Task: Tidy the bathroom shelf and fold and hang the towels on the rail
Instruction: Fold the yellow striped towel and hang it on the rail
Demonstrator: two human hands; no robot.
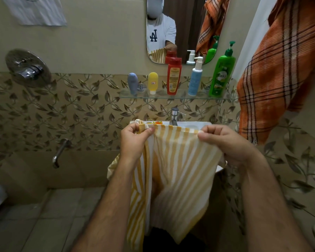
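At lower centre, a striped towel (pixel 173 171) is pinched along its top edge by the left hand (pixel 135 137) and right hand (pixel 229 142). The folding step appears in hand; next, corners probably need bringing together.

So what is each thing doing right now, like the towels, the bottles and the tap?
Striped towel: held up by its top edge, hanging down.
Left hand: pinching one top corner.
Right hand: pinching the other corner.
Orange towel: hanging at the right, unfolded.
Five bottles: upright on the glass shelf, caps on.
Tap: no water running.
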